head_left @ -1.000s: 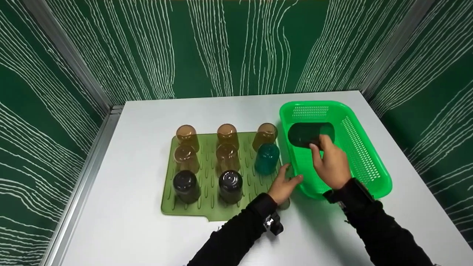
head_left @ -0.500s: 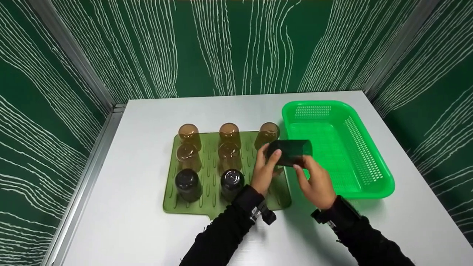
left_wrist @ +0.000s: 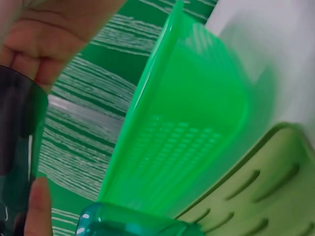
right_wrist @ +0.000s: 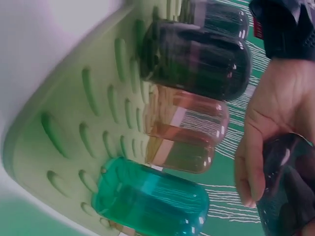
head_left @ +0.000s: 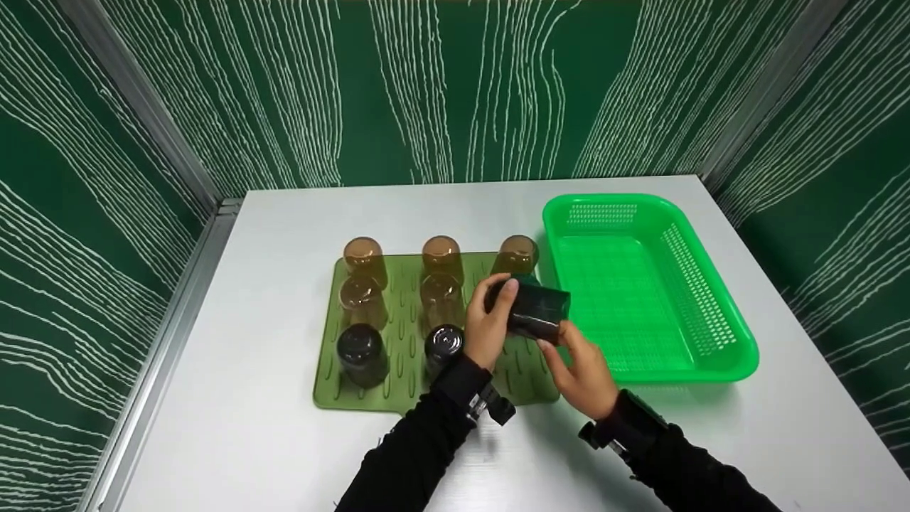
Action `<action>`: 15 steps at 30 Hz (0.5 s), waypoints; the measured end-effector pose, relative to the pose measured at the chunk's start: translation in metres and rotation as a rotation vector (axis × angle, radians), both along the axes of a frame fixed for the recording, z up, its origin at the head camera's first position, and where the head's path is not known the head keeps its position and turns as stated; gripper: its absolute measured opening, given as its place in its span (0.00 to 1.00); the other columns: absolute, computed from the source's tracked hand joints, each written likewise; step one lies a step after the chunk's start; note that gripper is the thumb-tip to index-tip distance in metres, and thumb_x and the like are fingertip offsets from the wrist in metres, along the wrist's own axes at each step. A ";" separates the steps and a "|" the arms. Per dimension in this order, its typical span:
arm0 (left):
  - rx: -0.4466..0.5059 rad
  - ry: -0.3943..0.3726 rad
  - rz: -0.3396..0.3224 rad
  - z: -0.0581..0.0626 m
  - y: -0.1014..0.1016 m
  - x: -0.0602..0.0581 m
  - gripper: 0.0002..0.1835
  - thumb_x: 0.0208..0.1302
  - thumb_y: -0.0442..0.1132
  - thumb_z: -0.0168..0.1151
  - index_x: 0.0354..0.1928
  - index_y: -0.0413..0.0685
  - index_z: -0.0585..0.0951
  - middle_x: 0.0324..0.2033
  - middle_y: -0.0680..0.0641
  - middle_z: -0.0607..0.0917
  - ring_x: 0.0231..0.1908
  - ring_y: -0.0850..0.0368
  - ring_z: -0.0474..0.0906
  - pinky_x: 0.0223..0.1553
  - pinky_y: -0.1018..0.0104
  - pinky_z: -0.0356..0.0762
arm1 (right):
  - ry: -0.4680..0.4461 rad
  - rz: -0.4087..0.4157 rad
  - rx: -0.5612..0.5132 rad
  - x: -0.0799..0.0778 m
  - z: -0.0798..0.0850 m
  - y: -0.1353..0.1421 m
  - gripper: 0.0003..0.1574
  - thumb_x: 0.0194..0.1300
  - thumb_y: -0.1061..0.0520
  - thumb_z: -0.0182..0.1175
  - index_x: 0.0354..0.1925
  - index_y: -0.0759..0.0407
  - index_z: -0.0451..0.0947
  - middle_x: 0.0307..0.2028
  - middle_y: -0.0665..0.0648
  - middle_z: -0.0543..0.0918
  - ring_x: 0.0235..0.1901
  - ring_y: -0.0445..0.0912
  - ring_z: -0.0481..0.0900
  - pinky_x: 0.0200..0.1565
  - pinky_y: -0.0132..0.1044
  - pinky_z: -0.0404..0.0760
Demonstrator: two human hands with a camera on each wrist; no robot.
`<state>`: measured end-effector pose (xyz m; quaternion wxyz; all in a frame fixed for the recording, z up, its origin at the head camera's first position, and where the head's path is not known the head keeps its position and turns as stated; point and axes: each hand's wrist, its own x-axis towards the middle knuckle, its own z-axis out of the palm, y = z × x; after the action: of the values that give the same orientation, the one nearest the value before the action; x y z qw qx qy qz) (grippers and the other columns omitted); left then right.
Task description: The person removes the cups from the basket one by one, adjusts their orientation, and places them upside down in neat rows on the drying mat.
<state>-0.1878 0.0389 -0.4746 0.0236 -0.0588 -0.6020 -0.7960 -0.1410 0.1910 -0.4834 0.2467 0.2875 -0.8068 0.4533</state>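
A dark tinted cup point(head_left: 537, 309) is held in both hands, tilted on its side above the right part of the green drying mat point(head_left: 533, 387). My left hand point(head_left: 487, 331) grips its base end, with the thumb across the wall. My right hand point(head_left: 586, 377) pinches it near the rim, which points right. Beneath it on the mat is an upside-down teal cup point(right_wrist: 147, 196), mostly hidden in the head view. Two dark cups point(head_left: 361, 355) stand upside down along the mat's near side, one partly behind the left wrist.
Several amber cups point(head_left: 362, 295) stand upside down in the mat's far and middle rows. A bright green perforated basket point(head_left: 725, 313) is on the white table point(head_left: 234, 306) right of the mat. Patterned green panels point(head_left: 455, 92) enclose the table.
The dark cup has come out of the basket and leftward over the mat. My left hand has left the mat's right edge and taken hold of the cup's base; the right hand followed leftward.
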 end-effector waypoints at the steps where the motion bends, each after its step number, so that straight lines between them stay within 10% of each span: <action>1: -0.015 0.007 0.013 0.001 -0.001 -0.001 0.19 0.76 0.42 0.50 0.62 0.41 0.72 0.57 0.39 0.75 0.52 0.56 0.74 0.53 0.65 0.73 | -0.007 -0.010 0.000 0.000 -0.002 -0.001 0.18 0.60 0.77 0.60 0.49 0.72 0.74 0.44 0.64 0.86 0.43 0.51 0.85 0.49 0.17 0.75; 15: -0.375 0.106 0.059 0.023 -0.019 0.002 0.24 0.73 0.47 0.56 0.64 0.44 0.70 0.59 0.39 0.74 0.55 0.50 0.74 0.56 0.60 0.73 | -0.193 -0.068 0.116 0.006 -0.009 0.002 0.15 0.70 0.68 0.54 0.54 0.63 0.74 0.39 0.53 0.83 0.35 0.41 0.77 0.36 0.34 0.75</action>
<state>-0.1858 0.0198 -0.4515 0.0672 -0.0862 -0.7391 -0.6647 -0.1351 0.1928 -0.4929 0.1662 0.2289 -0.8610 0.4227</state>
